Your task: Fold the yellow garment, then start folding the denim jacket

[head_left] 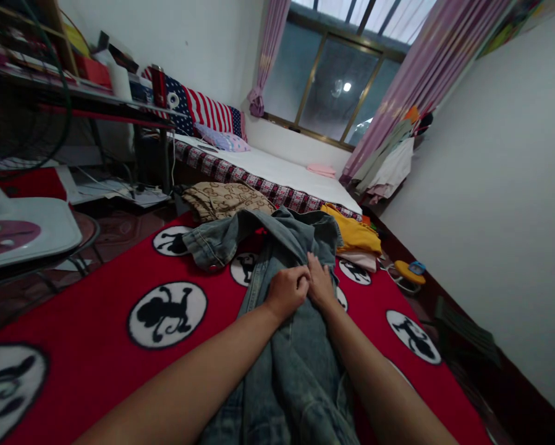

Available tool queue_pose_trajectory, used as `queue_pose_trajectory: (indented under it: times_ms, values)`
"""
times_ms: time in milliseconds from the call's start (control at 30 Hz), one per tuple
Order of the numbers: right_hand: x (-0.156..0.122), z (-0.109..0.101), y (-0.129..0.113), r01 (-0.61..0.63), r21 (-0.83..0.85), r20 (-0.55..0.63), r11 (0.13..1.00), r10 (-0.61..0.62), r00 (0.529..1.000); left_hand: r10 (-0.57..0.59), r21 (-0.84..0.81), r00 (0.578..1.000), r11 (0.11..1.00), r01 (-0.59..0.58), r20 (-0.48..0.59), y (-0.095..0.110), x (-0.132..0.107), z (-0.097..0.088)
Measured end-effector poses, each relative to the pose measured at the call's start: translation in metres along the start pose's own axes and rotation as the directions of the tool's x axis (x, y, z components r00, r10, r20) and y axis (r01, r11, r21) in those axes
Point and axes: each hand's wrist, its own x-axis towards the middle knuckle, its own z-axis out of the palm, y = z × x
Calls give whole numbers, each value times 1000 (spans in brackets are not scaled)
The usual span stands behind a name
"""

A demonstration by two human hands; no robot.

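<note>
A faded blue denim jacket [287,346] lies spread lengthwise on a red blanket [96,321] printed with black-and-white cartoon circles. My left hand [287,290] is curled closed, pinching the jacket's front fabric near the middle. My right hand [321,281] presses against it from the right, its fingers together on the same fold of denim. One sleeve [212,244] of the jacket stretches off to the left.
Folded clothes sit beyond the jacket: a tan patterned piece [224,199] and a yellow garment [354,233]. A bed [282,173] with a flag-print pillow runs toward the window. A cluttered desk [73,93] and a fan stand at left. A white wall rises at right.
</note>
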Motion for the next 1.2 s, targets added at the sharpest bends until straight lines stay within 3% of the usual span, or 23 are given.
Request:
queue_pose_trajectory:
  times_ms: [67,133,267,400,500,733,867,1067,1200]
  values:
    - [-7,-2,-5,-15,-104,222,994,38,974,1,-45,999,999,-2,-32,-1,0,-4]
    - [-5,-9,-9,-23,-128,332,992,64,941,-21,-83,999,996,18,-41,-3,-1,-8]
    - [-17,-16,-18,-84,-100,224,991,104,969,-145,-155,983,980,127,-111,-5,2,-15]
    - [-53,2,-26,-63,-91,164,994,77,983,-220,-180,965,965,192,-145,-8,5,-19]
    - [-64,10,-26,-65,-62,151,996,73,986,-215,-151,969,969,197,-118,-9,5,-21]
    - [-61,4,-15,-36,170,76,985,24,997,-168,-52,986,984,168,15,-9,-2,-26]
    - [-61,4,-6,-21,371,30,929,11,1000,-151,-34,988,988,152,41,-9,-1,-28]
    - [-60,3,5,8,628,-56,779,35,998,-149,-53,988,987,150,29,-15,-3,-23]
    - [-62,3,8,11,708,-75,706,60,995,-59,-168,988,985,35,-143,7,2,-28]
